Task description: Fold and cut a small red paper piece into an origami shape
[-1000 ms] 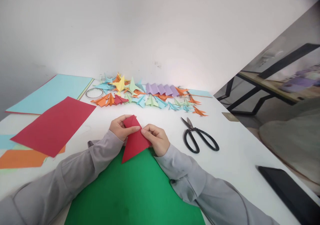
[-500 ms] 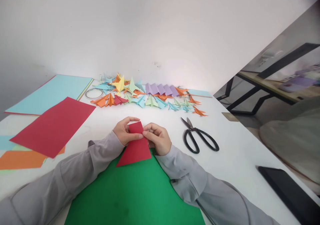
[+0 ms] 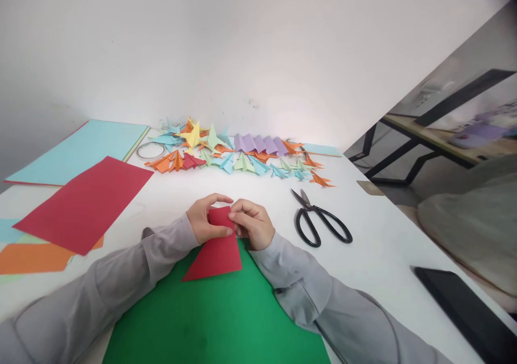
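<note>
Between my hands is a piece of red paper (image 3: 218,255), narrow at the top and flaring toward its lower edge, over the far end of a green sheet (image 3: 210,315). My left hand (image 3: 205,218) grips its left side, the thumb lying across the front and the index finger arched above the top edge. At the upper right edge, my right hand (image 3: 254,224) pinches the paper between thumb and fingers. Some fingers of both hands are hidden behind the paper. To the right of my right hand lie black-handled scissors (image 3: 317,216), blades pointing away.
Folded paper shapes (image 3: 194,137) in several colours line the wall, with a pleated purple paper (image 3: 262,145) among them. A red sheet (image 3: 84,205), a light blue sheet (image 3: 81,151), orange paper (image 3: 34,258) and a wire ring (image 3: 151,150) lie left. A black tablet-like object (image 3: 464,310) rests at right.
The red paper has shifted slightly down toward me, its lower edge now nearer. My left index finger arches higher over the top edge. Both hands still hold the paper.
</note>
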`<state>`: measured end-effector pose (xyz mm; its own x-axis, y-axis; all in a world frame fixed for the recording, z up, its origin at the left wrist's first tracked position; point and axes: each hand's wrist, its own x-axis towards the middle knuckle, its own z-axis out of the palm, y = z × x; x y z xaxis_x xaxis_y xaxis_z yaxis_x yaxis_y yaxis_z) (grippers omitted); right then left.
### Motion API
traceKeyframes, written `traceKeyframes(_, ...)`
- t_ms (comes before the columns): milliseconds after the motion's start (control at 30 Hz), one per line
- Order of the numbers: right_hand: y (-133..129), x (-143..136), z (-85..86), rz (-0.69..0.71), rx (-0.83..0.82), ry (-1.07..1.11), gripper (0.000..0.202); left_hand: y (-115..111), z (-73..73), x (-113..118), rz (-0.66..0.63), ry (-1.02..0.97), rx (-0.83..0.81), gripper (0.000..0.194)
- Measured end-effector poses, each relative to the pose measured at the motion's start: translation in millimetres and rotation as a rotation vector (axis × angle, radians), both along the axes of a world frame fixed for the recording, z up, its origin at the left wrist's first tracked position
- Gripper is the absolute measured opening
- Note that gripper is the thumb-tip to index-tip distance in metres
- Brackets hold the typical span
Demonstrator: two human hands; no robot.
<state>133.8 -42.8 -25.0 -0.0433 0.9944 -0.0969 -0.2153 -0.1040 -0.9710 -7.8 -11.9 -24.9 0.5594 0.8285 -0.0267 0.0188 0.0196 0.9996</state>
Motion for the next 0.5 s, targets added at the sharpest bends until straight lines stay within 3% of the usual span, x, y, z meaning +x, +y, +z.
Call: traceKeyframes(500, 1.0, -0.8, -1.6, -0.044, -0.008, 0.050, 0.012, -0.4, -1.2, -0.8, -0.006, -0.036, 0.042, 0.056)
